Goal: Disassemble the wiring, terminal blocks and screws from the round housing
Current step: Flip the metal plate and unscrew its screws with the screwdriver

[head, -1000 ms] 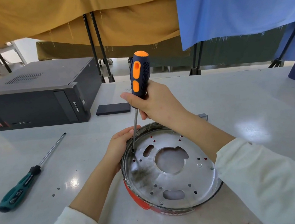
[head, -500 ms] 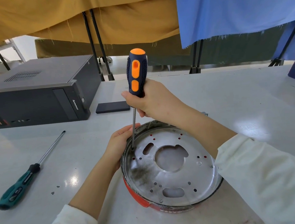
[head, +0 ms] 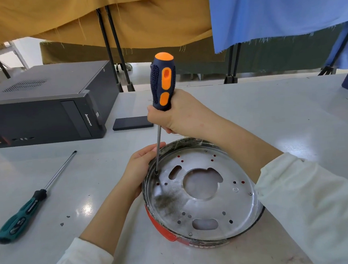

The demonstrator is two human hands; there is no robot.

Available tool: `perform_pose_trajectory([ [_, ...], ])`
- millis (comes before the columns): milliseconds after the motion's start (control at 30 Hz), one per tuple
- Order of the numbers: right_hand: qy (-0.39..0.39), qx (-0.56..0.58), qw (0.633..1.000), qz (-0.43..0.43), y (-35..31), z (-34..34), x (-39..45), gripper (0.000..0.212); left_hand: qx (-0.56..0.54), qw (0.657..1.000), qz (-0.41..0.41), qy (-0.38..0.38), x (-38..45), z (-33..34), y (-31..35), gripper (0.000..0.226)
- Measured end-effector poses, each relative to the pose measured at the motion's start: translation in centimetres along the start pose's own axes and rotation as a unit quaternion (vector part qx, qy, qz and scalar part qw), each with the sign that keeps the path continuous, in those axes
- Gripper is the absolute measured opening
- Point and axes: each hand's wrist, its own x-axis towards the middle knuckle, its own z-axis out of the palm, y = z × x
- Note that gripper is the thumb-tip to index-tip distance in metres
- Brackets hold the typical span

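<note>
The round housing (head: 234,216) lies on the table in front of me, a shiny metal plate with several holes and slots set in a red rim. My left hand (head: 139,168) grips the housing's left rim, thumb over the edge. My right hand (head: 180,114) holds the orange and dark blue screwdriver (head: 163,84) upright. Its shaft runs down past my left thumb, and the tip sits on a screw (head: 156,173) at the plate's left edge. No wiring or terminal blocks show on this side.
A green-handled screwdriver (head: 27,208) lies on the table (head: 292,112) to the left. A black computer case (head: 42,106) stands at the back left, with a flat black slab (head: 131,123) beside it. Draped yellow and blue cloths hang behind the table.
The orange screwdriver's handle has turned in my right hand, with the tip staying on the same screw. My left hand and the housing have kept their places.
</note>
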Motion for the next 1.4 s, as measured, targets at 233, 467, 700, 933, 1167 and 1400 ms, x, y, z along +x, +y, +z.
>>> perform_pose_trajectory([
  [233,-0.059,-0.006,0.998,0.031,-0.9,-0.9,0.0,0.035,0.022,1.0,0.007,-0.008,0.0,-0.1,0.1,0.025],
  [467,-0.127,-0.044,0.989,0.058,-1.7,-1.5,-0.1,0.032,0.03,0.999,0.012,-0.014,-0.1,-0.1,0.1,0.026],
  [700,-0.108,-0.015,0.99,0.085,-1.5,-1.5,0.1,0.033,0.035,0.999,0.01,-0.018,-0.2,-0.1,0.3,0.027],
  [933,-0.127,-0.086,0.987,0.052,-1.9,-1.0,0.5,0.029,0.013,1.0,0.009,-0.019,-0.2,0.0,0.4,0.024],
  [1167,-0.087,-0.051,0.994,0.047,-1.7,-2.6,0.5,0.016,0.007,1.0,0.006,-0.018,0.0,-0.1,0.3,0.024],
  [1400,-0.031,-0.1,0.994,0.028,-1.8,-1.7,1.0,0.036,0.005,1.0,0.003,-0.016,0.0,-0.1,0.3,0.024],
])
